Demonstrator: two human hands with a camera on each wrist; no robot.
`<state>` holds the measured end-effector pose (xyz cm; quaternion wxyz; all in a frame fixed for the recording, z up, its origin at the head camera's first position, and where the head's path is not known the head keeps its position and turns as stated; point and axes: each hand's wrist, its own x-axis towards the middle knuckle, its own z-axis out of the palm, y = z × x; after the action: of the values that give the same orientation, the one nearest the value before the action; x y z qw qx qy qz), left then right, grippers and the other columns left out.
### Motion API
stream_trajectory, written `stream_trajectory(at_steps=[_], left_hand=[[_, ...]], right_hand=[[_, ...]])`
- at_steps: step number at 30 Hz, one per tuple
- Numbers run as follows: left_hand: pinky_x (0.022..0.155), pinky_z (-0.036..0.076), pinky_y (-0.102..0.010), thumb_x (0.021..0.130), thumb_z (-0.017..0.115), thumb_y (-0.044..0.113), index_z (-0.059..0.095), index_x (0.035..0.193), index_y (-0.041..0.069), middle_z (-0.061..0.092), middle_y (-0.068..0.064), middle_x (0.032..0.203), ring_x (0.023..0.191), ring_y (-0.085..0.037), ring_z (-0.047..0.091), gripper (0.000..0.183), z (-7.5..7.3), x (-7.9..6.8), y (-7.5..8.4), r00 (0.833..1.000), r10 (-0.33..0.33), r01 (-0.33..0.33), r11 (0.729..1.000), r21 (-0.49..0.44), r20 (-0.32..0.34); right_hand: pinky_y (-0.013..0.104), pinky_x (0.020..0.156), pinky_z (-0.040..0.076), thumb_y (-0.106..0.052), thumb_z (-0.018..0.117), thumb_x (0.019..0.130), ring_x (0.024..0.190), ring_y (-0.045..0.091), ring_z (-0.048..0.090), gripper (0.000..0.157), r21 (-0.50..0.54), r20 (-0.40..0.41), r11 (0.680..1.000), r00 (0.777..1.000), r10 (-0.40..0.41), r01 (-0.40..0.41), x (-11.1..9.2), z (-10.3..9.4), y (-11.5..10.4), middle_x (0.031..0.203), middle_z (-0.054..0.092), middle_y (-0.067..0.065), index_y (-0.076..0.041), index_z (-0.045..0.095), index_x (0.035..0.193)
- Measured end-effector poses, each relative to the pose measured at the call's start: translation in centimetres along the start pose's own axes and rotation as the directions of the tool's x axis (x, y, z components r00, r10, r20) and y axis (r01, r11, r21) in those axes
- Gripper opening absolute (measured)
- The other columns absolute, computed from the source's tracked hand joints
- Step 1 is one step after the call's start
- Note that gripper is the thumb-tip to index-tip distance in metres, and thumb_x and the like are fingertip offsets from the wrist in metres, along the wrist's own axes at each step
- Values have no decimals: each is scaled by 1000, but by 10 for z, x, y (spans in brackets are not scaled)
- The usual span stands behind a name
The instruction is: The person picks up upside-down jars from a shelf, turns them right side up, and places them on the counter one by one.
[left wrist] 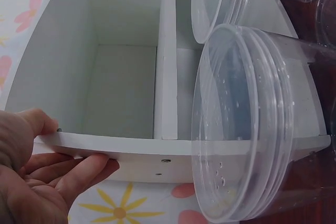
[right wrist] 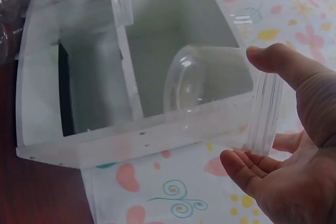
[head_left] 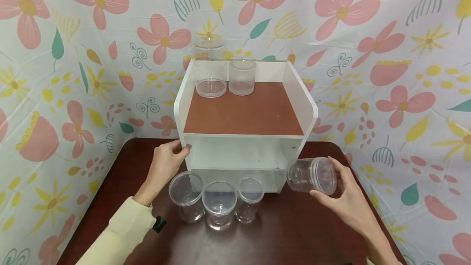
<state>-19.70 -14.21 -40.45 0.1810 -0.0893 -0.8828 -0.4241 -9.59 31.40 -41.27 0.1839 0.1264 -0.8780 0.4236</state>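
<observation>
My right hand (head_left: 347, 199) grips a clear plastic jar (head_left: 303, 175) round its lid end. The jar lies sideways in the air by the right front edge of a white shelf unit (head_left: 241, 135), its base toward the shelf. In the right wrist view, thumb and fingers stand on opposite sides of the lid (right wrist: 266, 111). My left hand (head_left: 167, 162) pinches the unit's left side panel, thumb inside and fingers outside, as the left wrist view shows at the panel's edge (left wrist: 142, 144). Three lidded clear jars stand in front: left (head_left: 186, 189), middle (head_left: 219, 199), right (head_left: 251, 191).
Two more clear jars, a tall one (head_left: 211, 72) and a shorter one (head_left: 242, 77), stand on the brown top board (head_left: 246, 111). Beneath it are two white compartments. A dark red table (head_left: 294, 232) carries the unit, and flowered cloth (head_left: 404, 72) hangs around it.
</observation>
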Motion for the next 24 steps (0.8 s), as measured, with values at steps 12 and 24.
stream_trajectory(at_steps=[12,24], left_hand=[[46,35,-28,98,68,18,80,104,6,70,-8,71,52,-18,49,18,4,-1,3,998,-66,66,998,-22,-20],[47,37,-28,97,69,19,80,106,7,76,-7,82,56,-18,52,19,4,-2,5,996,-82,81,996,-26,-35]], right_hand=[[10,87,31,-7,96,65,110,9,44,106,-131,-37,987,994,-100,94,5,4,2,128,53,13,-11,44,156],[11,85,35,-17,98,67,105,14,48,103,-206,34,973,995,-95,100,2,21,4,126,52,12,-8,44,154]])
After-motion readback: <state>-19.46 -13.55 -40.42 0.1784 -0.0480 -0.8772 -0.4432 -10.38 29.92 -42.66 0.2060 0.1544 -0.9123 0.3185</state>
